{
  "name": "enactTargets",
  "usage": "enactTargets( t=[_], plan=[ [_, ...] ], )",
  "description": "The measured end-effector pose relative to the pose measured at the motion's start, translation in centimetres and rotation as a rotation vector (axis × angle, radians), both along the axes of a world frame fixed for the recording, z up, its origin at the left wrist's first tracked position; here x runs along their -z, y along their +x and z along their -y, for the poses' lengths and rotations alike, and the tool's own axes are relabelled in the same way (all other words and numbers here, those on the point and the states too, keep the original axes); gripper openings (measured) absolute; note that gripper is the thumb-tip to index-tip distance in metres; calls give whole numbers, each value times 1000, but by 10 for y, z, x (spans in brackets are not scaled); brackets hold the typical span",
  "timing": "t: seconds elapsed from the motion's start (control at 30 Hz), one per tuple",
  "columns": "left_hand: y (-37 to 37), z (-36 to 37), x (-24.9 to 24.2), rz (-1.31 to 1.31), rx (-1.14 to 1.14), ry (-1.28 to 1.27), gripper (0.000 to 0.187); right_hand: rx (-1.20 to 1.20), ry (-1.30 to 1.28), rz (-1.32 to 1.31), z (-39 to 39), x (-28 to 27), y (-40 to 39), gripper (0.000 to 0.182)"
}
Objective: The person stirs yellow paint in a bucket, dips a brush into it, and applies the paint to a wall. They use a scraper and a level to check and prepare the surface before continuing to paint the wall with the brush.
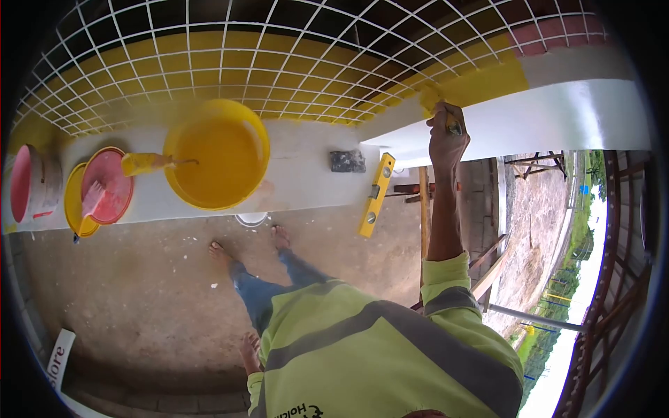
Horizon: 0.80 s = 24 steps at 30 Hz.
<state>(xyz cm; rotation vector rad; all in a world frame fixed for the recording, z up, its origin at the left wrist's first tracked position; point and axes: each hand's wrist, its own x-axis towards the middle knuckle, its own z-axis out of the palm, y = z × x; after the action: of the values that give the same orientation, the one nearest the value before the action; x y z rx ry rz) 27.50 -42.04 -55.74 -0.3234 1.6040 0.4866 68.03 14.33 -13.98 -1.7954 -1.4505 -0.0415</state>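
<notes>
My right hand [447, 139] is raised to the wall and shut on a small paintbrush [453, 126]. The brush tip touches a yellow-painted patch [481, 85] where the tiled wall [230, 63] meets a white beam [557, 115]. My left hand [249, 352] hangs by my side near my hi-vis vest and holds nothing. A large yellow paint bucket [217, 155] stands on the white ledge [306, 177], well left of my right hand.
A yellow roller [148, 164] rests across the bucket's rim. Also on the ledge are a red lid with a brush [106, 185], a red bucket [29, 184], a dark block [347, 161] and a yellow spirit level [376, 195]. My bare feet [221, 252] stand on concrete. Timber props [424, 209] stand at right.
</notes>
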Motion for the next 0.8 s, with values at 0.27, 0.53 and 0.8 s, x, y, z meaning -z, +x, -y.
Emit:
enactTargets(
  t=[0.27,0.53,0.8],
  plan=[
    [-8,-8,-16,-4,94,57,49,3,99,18,-1,6,2,24],
    [-6,-8,-3,26,55,62,48,39,49,-20,9,-24,-14,18],
    [-7,-19,-10,42,48,49,49,37,-69,43,-1,-42,-10,20]
  ],
)
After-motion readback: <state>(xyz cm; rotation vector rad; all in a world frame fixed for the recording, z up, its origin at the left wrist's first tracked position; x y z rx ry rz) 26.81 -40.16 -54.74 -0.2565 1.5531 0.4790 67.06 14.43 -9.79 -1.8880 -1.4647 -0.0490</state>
